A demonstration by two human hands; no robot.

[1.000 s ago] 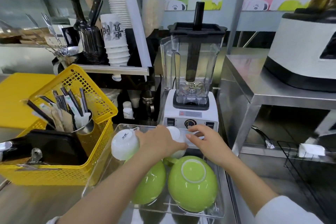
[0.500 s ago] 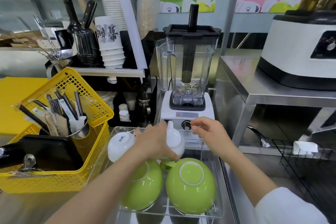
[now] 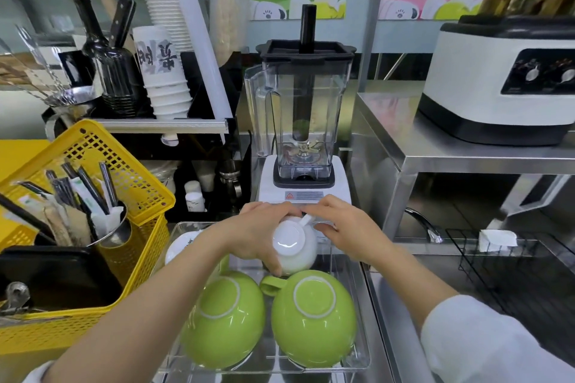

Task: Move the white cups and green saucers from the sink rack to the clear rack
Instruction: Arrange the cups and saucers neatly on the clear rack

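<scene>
My left hand [image 3: 261, 233] grips a white cup [image 3: 294, 249], turned bottom up and tilted, over the back of the clear rack [image 3: 357, 336]. My right hand [image 3: 345, 227] touches the cup's handle side with its fingertips. A second white cup [image 3: 180, 246] sits upside down at the rack's back left, partly hidden by my left forearm. Two green cups, one on the left [image 3: 224, 320] and one on the right [image 3: 314, 317], rest upside down at the front of the rack. The black wire sink rack [image 3: 497, 267] lies to the right, over the sink.
A blender [image 3: 303, 134] stands right behind the clear rack. A yellow basket [image 3: 137, 227] with cutlery and a black tray stands at the left. A steel shelf with a white machine [image 3: 504, 81] is at the right, a tap [image 3: 424, 224] below it.
The white cup in my left hand has tipped so that its bottom faces me and has come nearer the green cups. My right hand has closed in on its handle.
</scene>
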